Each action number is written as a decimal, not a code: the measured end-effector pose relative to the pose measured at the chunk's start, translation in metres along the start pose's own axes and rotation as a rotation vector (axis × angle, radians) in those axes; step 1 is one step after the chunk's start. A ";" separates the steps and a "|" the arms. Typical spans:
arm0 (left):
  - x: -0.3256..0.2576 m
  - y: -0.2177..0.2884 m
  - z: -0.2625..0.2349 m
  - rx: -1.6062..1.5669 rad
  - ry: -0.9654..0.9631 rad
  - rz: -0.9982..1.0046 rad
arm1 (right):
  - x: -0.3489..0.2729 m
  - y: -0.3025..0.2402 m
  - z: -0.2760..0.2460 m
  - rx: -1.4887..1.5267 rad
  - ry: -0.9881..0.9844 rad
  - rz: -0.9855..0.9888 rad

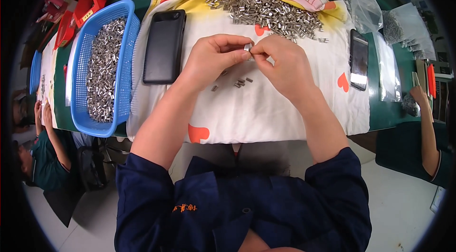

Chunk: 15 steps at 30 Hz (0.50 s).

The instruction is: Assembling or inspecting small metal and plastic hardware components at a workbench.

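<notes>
One small silvery metal cylinder (247, 48) sits at the fingertips of your left hand (213, 57), clamped between thumb and forefinger at the hand's right-hand end. Your right hand (282, 60) comes in from the other side, its fingers curled and its thumb and forefinger tips right beside that piece; the fingers overlap there, so you cannot tell whether they pinch it, only touch it or grip something else. Both hands meet above the heart-patterned white cloth (285, 114).

Several loose metal cylinders (240, 82) lie on the cloth just on your side of the fingertips, between your forearms. Beyond your hands, mostly past the right one, a wide heap of metal cylinders (270, 10) spreads over the cloth up to its bunched yellow and pink edge. To the left of your left hand lies a black rectangular device (164, 45), and farther left a blue perforated plastic basket (125, 67) holds many more metal cylinders (104, 71). Well to the right of your right hand, a dark smartphone (358, 60) rests near the cloth's edge, with a flat clear plastic bag (388, 69) past it on the green tabletop (374, 109).
</notes>
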<state>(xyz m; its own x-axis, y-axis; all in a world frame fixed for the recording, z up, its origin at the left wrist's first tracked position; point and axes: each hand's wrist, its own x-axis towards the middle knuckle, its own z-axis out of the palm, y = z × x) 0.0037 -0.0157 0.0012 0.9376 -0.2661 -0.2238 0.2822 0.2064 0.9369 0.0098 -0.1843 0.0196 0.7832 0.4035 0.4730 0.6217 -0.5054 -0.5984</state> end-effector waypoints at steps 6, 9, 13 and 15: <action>-0.001 0.001 -0.003 -0.022 -0.013 -0.036 | 0.002 0.001 -0.015 0.242 -0.167 0.253; -0.004 0.003 0.002 0.015 -0.035 -0.026 | 0.009 -0.004 -0.020 0.232 -0.280 0.379; -0.001 0.000 0.001 0.064 -0.035 -0.019 | 0.010 0.019 -0.028 0.153 -0.167 0.468; 0.000 -0.001 -0.001 0.101 -0.042 -0.014 | 0.008 0.029 -0.025 -0.199 -0.123 0.443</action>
<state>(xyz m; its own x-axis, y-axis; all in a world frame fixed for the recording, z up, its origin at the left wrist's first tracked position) 0.0040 -0.0151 0.0003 0.9238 -0.3076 -0.2278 0.2713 0.1066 0.9566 0.0343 -0.2147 0.0221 0.9734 0.1982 0.1146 0.2274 -0.7794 -0.5838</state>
